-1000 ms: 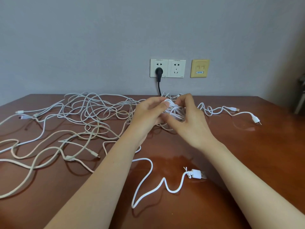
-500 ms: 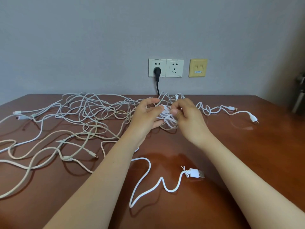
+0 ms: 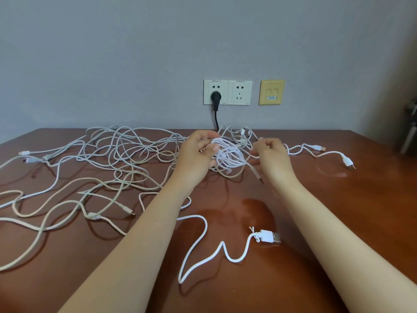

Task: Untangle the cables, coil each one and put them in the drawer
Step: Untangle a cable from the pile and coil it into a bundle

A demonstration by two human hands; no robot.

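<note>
A tangle of white and cream cables (image 3: 108,159) spreads over the left and middle of the brown table (image 3: 352,222). My left hand (image 3: 196,154) grips a small bundle of white cable loops (image 3: 230,154) just above the table. My right hand (image 3: 273,159) is a little to the right of the bundle and pinches a strand of it; a thin connector end (image 3: 258,175) hangs below the fingers. A loose white cable with a USB plug (image 3: 269,236) lies near me between my forearms. No drawer is in view.
Two white cable ends with plugs (image 3: 347,162) lie at the right on the table. On the grey wall behind are white sockets (image 3: 228,92) with a black plug (image 3: 215,96) and its cord, and a yellow wall plate (image 3: 272,92). A dark object stands at the far right edge.
My right hand has moved right, away from the bundle, drawing a strand with a connector end out of it. My left hand keeps hold of the bundle.
</note>
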